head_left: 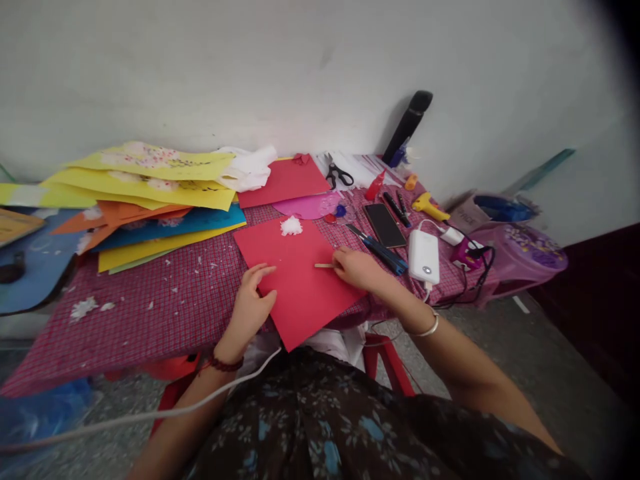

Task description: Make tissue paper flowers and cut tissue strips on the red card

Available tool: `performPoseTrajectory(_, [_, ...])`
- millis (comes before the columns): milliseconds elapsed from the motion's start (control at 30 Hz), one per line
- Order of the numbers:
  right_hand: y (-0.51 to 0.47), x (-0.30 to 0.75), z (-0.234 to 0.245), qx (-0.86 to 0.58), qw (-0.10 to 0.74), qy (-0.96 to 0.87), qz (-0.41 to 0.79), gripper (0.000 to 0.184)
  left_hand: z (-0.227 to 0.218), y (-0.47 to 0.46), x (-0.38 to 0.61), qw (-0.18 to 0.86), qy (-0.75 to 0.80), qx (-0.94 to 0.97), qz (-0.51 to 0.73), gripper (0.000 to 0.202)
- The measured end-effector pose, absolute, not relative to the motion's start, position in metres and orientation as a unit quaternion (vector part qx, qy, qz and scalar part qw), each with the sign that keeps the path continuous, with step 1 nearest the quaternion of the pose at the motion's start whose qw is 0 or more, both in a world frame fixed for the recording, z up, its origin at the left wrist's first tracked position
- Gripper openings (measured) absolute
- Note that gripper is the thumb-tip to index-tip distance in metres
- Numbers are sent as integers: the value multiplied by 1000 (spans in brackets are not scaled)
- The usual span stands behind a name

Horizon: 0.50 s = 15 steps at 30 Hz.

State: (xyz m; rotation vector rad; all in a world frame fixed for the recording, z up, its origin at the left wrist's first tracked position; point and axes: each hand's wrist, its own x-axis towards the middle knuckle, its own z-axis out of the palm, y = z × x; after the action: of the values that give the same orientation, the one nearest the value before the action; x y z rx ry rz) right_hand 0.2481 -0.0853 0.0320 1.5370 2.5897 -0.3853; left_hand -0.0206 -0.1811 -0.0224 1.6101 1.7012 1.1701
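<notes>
Currently, I have the right hand (356, 268) pinching a thin stick (324, 266) above the red sheet (300, 300), which lies on the checked tablecloth (190, 327). My left hand (250, 307), thumb and fingers parted, rests at the sheet's left edge.

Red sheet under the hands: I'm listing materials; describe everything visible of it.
The red sheet looks like plain paper, four-cornered and lying flat, askew, one corner jutting past the near edge of the checked tablecloth. A fluffy white cluster sits near its far edge. The left hand appears to touch its left side; the right hand, holding a thin pale stick, is over its right side.
</notes>
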Motion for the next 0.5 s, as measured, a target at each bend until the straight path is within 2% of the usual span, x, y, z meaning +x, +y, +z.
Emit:
performPoseTrajectory(167, [-60,261,34,561,56,822,-80,28,-13,-208,-39,261,632,625,376,45])
performPoseTrajectory(267, [-50,258,36,575,50,814,-67,33,-2,-212,-54,174,653,675,296,38])
performPoseTrajectory(367, [-49,251,35,565,73,819,-72,28,10,-197,-65,71,652,726,208,35])
performPoseTrajectory(500, [-45,247,33,571,119,809,-73,23,17,-157,-61,46,597,786,154,32])
